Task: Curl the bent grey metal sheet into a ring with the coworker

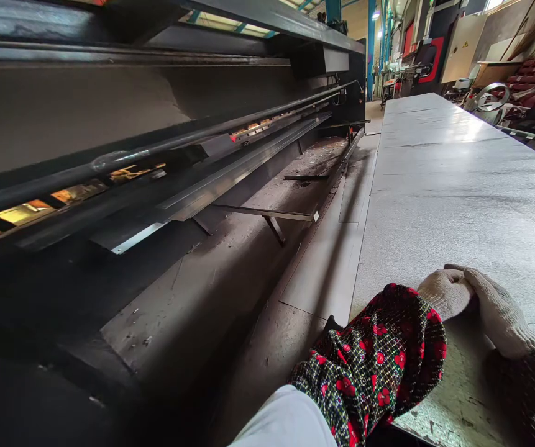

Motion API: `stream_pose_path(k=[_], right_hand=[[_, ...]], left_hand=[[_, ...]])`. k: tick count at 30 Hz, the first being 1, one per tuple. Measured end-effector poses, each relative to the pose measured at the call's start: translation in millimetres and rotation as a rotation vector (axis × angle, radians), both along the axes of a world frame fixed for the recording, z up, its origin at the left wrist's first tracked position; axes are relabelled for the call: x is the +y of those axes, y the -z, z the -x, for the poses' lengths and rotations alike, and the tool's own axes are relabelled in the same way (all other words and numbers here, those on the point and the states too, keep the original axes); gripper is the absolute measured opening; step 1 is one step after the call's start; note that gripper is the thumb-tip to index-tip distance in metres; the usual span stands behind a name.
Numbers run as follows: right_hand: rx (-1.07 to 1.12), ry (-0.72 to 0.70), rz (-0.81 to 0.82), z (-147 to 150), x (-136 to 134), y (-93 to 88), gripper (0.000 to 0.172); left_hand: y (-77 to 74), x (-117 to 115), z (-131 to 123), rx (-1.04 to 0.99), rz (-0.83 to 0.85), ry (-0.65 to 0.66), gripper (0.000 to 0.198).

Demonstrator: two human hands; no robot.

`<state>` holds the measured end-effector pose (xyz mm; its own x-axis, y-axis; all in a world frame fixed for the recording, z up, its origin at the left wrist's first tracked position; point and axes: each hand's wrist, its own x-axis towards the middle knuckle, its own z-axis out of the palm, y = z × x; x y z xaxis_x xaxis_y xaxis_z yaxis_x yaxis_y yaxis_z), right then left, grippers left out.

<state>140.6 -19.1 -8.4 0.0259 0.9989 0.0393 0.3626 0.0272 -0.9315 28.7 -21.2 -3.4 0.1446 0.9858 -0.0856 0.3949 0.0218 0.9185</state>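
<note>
Flat pale-grey galvanised steel sheet (458,186), one, lying full length beside a long dark steel sheet-metal machine (109,124); long bright metal strip (230,171) held in the machine's bed, sheet not in it. Left hand (444,293) and right hand (498,310), white knit cotton gloves, together at the sheet's near edge, touching each other and the sheet, nothing clamped; finger curl cannot be told. Black sleeve with red flowers (370,360), on the left forearm.

A long metal sheet (453,180) lies to the right of a cutting machine (109,105). The left hand (442,293) and right hand (500,313) rest side by side, touching, on the sheet's near end.
</note>
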Motion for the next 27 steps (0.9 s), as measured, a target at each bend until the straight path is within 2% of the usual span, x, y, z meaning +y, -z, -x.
stream_pose_path(k=[14, 21, 27], right_hand=[[0.047, -0.023, 0.031, -1.7, 0.7, 0.4, 0.041], [0.031, -0.01, 0.057, 0.2, -1.0, -2.7, 0.039], [0.038, -0.006, 0.041, -2.3, 0.9, 1.5, 0.04]], left_hand=[[5.7, 2.5, -1.0, 0.006, -0.005, 0.012, 0.037], [-3.0, -1.9, 1.3, -0.014, 0.023, 0.009, 0.036], [-1.8, -0.5, 0.8, -0.003, 0.005, 0.01, 0.037]])
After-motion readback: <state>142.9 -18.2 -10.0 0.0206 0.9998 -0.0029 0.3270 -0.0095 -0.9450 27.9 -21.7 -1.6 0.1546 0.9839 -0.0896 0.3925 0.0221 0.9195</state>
